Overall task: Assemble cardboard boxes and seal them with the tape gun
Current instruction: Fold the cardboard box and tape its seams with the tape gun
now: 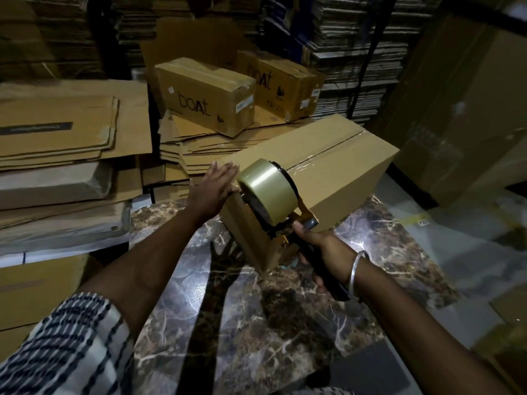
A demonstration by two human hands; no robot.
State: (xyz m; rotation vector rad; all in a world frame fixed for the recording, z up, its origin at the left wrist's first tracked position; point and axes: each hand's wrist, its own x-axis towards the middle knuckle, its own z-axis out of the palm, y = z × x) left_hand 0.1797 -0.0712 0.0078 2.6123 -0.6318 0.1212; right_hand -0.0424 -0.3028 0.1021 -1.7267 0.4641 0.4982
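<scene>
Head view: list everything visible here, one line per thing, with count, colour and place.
plain brown cardboard box: one, brown, on the marble surface, clear tape along its top seam
tape gun with a roll of clear tape: one, yellowish roll, against the box's near end
printed brown cardboard boxes: two, brown with black lettering, behind on flattened cardboard
stacks of flattened cardboard: several, brown, left and centre back
dark marble surface: one, brown-grey with white veins, foreground
metal bangle: one, silver, right wrist
left hand: one, fingers straight, pressing the box's near left edge
right hand: one, gripping the tape gun's handle
</scene>
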